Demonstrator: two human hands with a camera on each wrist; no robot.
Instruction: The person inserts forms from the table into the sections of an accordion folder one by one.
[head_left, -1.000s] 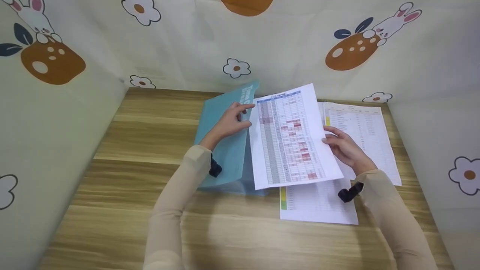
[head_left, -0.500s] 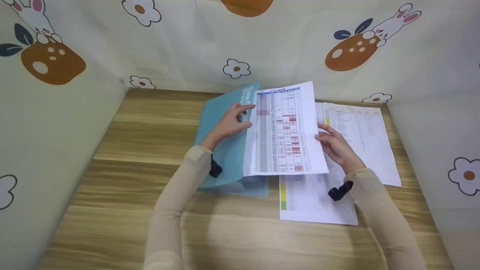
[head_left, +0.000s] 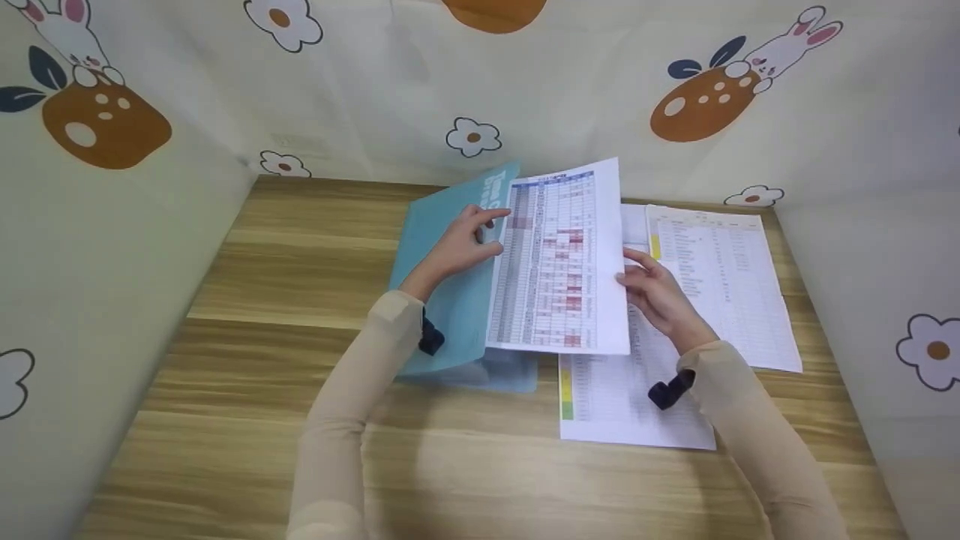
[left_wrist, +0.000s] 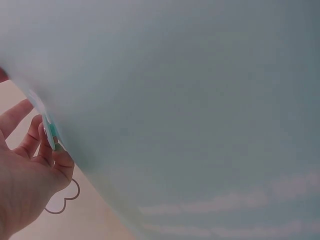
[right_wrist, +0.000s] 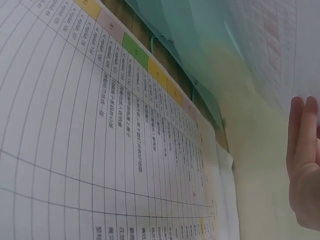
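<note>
Inspecting a wood-grain counter [head_left: 480, 480]. Locating a blue folder [head_left: 466, 307] toward 12 o'clock on it, standing part open, with the cover [head_left: 427, 232] raised at 3 o'clock and white lettering showing near 1 o'clock. Grasping the free edge of that cover with the left hand [head_left: 459, 244]; observing fingers curled at the edge in the left wrist view. Locating a printed sheet [head_left: 559, 277] at 3 o'clock of the cover, tilting above the counter and bearing a table with red and grey cells. Pinching the 3 o'clock edge of this sheet with the right hand [head_left: 658, 292]. Being unable to tell any overlap behind the cover. Finding 2 further papers: a near paper [head_left: 637, 409] at 5 o'clock of the sheet, lying partly hidden beneath it, with yellow and green cells along the 9 o'clock edge; a far paper [head_left: 731, 292] at 3 o'clock, lying beyond the right hand. Noting beige sleeves [head_left: 341, 420] on both forearms. Facing a pale wall covering [head_left: 375, 90] at 12 o'clock, displaying printed rabbits, fruit and flowers.
</note>
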